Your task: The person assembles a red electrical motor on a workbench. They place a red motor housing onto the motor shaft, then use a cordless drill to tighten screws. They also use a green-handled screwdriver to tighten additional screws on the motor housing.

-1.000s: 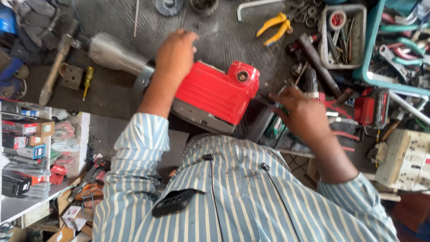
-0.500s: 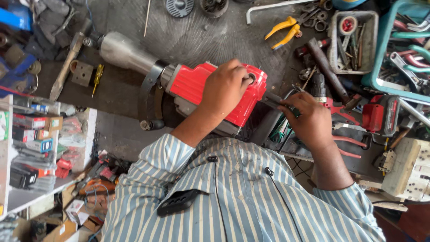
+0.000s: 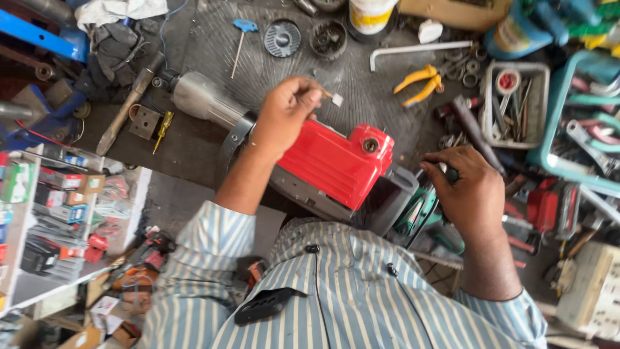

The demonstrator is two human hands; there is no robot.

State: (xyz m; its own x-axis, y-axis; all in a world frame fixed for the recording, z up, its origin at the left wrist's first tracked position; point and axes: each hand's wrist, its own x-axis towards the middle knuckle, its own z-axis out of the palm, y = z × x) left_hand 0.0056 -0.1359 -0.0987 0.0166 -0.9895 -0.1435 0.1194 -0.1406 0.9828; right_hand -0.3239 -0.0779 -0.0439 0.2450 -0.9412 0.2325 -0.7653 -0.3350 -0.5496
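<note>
A red-bodied demolition hammer lies across the dark surface in front of the person, its red housing between the two hands and its grey metal nose reaching out past the left wrist; the left hand is lifted just above the red housing with fingers pinched shut on a small pale square piece, which sticks out beyond the fingertips; the right hand is curled closed around a dark-handled tool just beside the hammer's grey rear end, though what kind of tool it is I cannot tell, since the hand covers most of it; beneath that hand sits a green and black power tool. Beyond the left hand lie a blue T-handle key, a round perforated disc and a dark gear-like ring; off to its outer side rest a hammer and a small yellow-handled screwdriver. Beyond the right hand lie yellow-handled pliers, a long bent hex key and a white tray of small tools; a teal crate crowded with spanners stands further out on the right. The person wears a blue-and-white striped shirt.
</note>
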